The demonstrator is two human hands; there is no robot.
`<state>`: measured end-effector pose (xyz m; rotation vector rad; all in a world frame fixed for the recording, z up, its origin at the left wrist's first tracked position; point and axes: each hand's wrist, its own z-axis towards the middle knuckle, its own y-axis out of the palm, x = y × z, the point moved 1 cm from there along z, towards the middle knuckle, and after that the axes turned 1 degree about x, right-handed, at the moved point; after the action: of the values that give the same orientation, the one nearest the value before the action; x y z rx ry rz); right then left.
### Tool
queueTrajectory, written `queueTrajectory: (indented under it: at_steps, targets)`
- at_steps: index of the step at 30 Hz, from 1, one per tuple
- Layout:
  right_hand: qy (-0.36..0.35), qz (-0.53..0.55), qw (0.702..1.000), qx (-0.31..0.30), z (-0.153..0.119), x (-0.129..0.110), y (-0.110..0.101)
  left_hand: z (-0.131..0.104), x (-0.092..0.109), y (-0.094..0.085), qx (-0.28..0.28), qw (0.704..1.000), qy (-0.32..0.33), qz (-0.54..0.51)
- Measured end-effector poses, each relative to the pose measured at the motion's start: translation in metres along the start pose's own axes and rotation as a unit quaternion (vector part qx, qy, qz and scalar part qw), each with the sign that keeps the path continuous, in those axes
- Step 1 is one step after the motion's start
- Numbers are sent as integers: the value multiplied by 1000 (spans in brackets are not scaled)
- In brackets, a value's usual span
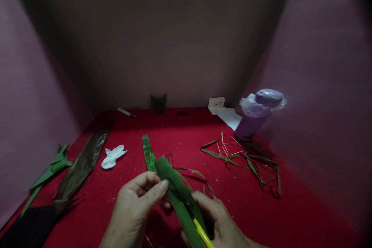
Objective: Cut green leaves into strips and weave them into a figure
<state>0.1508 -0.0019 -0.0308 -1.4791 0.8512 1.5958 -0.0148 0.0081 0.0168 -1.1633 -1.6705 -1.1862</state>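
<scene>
A long green leaf strip (167,172) is folded lengthwise and slants from the centre toward the bottom edge. My left hand (142,197) pinches its upper part between thumb and fingers. Lower down, my right hand (215,217) is closed around the strip's right side, beside a yellow-handled tool (202,232) whose dark end lies inside the fold. Most of the right fingers are hidden behind the leaf. Another green leaf piece (148,151) lies on the red cloth (186,128) just beyond my left hand.
On the left lie folded green leaves (54,166), a brown dried leaf (84,166) and crumpled white tissue (112,156). Thin sticks (224,149) and dried strips (258,162) are on the right, near a purple container (250,124) and white papers (229,117). A syringe (124,112) lies at the back.
</scene>
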Motion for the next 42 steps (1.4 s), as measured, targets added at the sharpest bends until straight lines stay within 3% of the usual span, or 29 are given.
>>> queueTrajectory:
  at_steps: [11, 17, 23, 32, 36, 42]
  targets:
    - [35, -15, 999, 4, -1, 2, 0, -2, -1, 1, -21, 999, -13, 22]
    - [36, 73, 997, -12, 0, -3, 1, -4, -3, 3, -8, 999, -36, 13]
    - [29, 70, 997, -4, 0, -3, 3, -6, -5, 7, -12, 999, -53, 1]
    - [3, 110, 994, -19, 1, 1, 2, -2, -8, 4, -64, 997, -50, 20]
    - [-6, 91, 995, -41, 2, 4, -1, 2, -10, 2, -81, 996, -42, 3]
    - [17, 9, 999, -35, 1, 12, -3, 0, -15, 2, -51, 999, -17, 1]
